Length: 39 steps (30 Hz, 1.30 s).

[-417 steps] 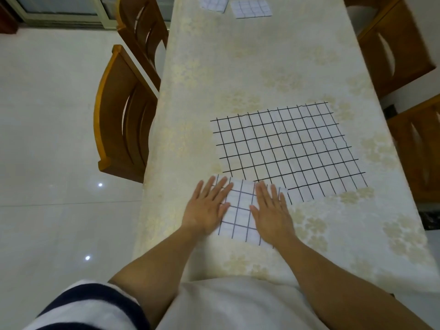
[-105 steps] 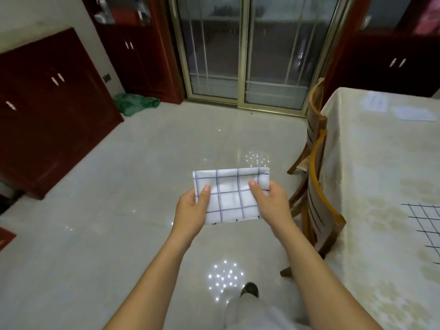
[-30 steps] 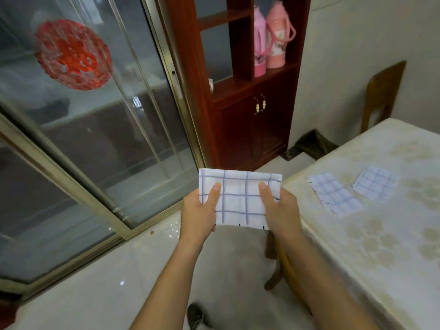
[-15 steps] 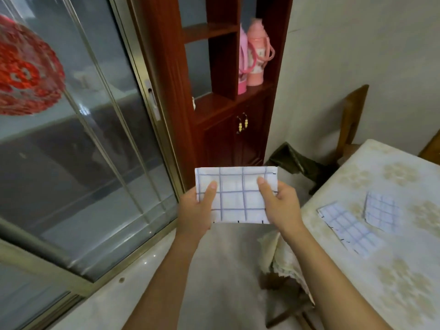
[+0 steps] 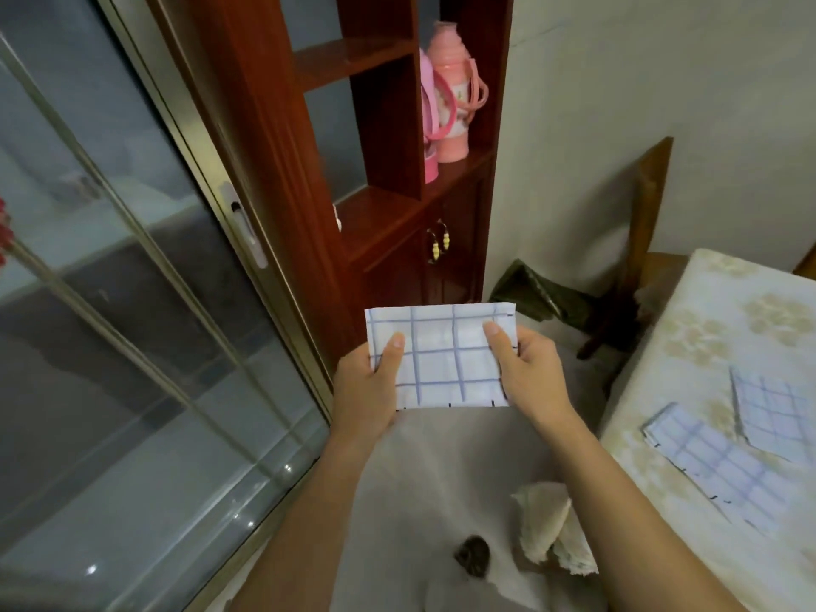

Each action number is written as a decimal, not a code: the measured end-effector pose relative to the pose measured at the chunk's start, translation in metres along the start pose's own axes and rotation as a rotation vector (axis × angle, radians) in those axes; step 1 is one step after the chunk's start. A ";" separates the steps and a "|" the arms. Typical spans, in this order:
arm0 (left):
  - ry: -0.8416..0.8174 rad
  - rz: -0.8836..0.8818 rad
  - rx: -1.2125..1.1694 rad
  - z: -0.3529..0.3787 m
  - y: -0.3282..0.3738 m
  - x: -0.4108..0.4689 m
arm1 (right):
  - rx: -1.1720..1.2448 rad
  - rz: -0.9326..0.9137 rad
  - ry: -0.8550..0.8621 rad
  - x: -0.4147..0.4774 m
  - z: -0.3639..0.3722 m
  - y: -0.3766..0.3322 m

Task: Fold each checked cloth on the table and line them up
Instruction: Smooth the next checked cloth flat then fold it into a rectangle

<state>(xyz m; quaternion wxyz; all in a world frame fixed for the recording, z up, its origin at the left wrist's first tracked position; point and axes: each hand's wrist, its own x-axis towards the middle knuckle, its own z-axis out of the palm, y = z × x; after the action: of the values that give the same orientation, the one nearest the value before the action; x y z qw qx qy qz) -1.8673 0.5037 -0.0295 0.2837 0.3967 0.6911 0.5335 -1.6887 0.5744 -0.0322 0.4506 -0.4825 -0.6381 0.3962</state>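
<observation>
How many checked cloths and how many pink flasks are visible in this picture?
Checked cloths: 3, one held, two on the table
Pink flasks: 2, on the shelf
Total: 5

No legible text or labels anywhere
</observation>
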 end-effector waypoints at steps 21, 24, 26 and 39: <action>-0.559 0.094 0.142 0.249 0.035 0.263 | -0.048 0.231 0.456 0.233 -0.094 0.119; -0.695 0.132 0.114 0.308 0.042 0.280 | -0.090 0.302 0.606 0.243 -0.128 0.135; -0.786 0.148 0.099 0.347 0.044 0.293 | -0.126 0.332 0.694 0.253 -0.146 0.146; -1.405 0.275 0.233 0.534 0.081 0.386 | -0.234 0.704 1.104 0.327 -0.213 0.192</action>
<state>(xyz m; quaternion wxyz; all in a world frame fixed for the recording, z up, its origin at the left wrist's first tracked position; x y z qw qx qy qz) -1.6146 1.1149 -0.0837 0.5469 0.7568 0.3417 0.1063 -1.4774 0.9503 -0.0905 0.4996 -0.8399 -0.1570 0.1424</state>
